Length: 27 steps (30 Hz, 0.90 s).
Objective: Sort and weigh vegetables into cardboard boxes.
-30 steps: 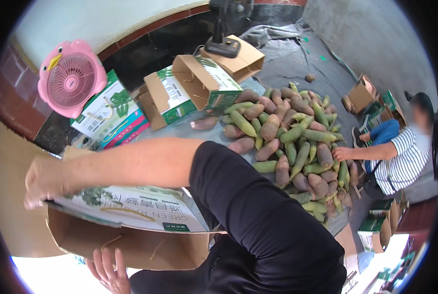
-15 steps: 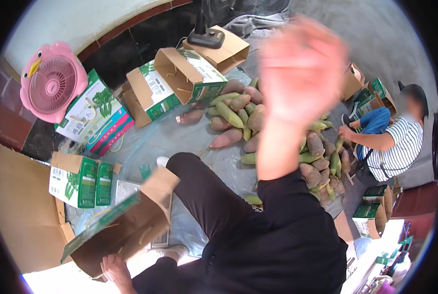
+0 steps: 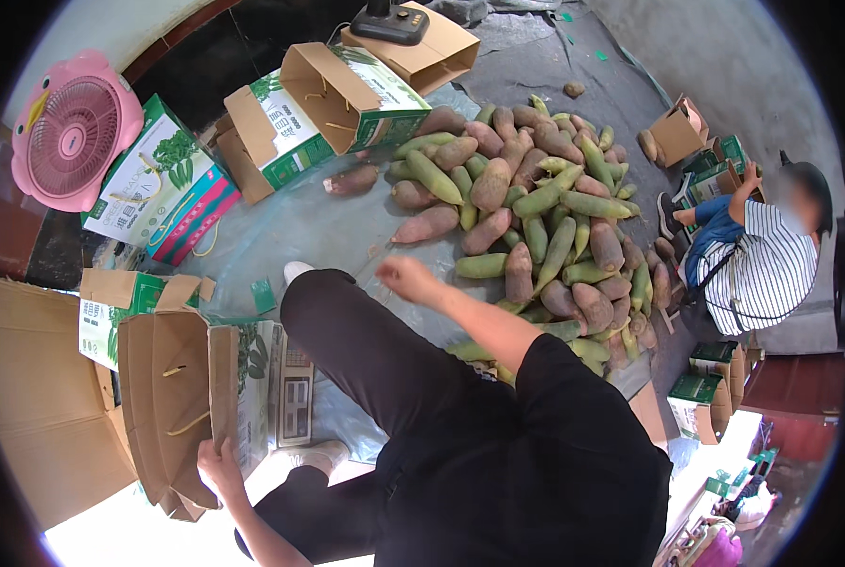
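At the left, we find a pink plastic bird-shaped fan with a round grille (image 3: 75, 142), beside a white, green and magenta printed cardboard carton (image 3: 148, 203). To its right, we identify two open white-and-green cardboard cartons (image 3: 285, 128), side by side. Behind these, a black plastic appliance base with a panel of buttons (image 3: 389, 26) rests on a plain brown cardboard carton (image 3: 446, 52). At lower left, we locate a flat beige scale with a keypad (image 3: 296, 397). At the right, we observe a co-worker in a striped shirt (image 3: 763, 269), positioned low before a grey wall (image 3: 715, 66).
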Available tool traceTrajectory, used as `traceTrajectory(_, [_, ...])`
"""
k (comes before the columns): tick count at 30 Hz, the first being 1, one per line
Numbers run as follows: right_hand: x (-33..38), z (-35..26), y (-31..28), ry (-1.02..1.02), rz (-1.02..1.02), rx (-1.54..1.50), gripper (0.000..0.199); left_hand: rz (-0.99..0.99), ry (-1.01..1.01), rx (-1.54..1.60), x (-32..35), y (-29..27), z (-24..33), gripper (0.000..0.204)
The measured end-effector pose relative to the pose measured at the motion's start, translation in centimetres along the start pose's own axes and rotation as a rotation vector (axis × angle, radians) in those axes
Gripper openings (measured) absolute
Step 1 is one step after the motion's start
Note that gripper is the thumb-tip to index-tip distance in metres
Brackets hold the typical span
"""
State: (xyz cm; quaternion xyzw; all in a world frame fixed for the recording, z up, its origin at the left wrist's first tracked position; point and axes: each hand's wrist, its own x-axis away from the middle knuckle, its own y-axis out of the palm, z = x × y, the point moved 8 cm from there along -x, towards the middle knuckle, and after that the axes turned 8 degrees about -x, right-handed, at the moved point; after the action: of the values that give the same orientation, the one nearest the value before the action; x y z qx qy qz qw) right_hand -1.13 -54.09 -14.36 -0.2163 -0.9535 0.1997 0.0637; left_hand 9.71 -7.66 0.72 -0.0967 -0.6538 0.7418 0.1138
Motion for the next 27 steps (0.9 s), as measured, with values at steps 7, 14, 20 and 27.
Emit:
traceTrajectory(7, [7.8, 10.3, 5.6, 0.23, -0.38, 0.223, 0.013, -0.022, -0.033, 0.026, -0.4, 2.9, -0.2, 0.017])
traceTrajectory(14, [10.0, 16.3, 3.8, 0.51, -0.338, 0.448, 0.016, -0.053, -0.026, -0.031, -0.9, 3.3, 1.3, 0.018])
traceTrajectory(20, [10.8, 18.3, 1.0, 0.487, -0.273, 0.352, 0.014, -0.032, -0.006, 0.037, -0.6, 2.5, 2.2, 0.027])
traceTrajectory(27, [12.7, 19.5, -11.4, 0.767, 0.26, 0.405, 0.016, -0.093, -0.113, 0.035, 0.1, 1.5, 0.2, 0.044])
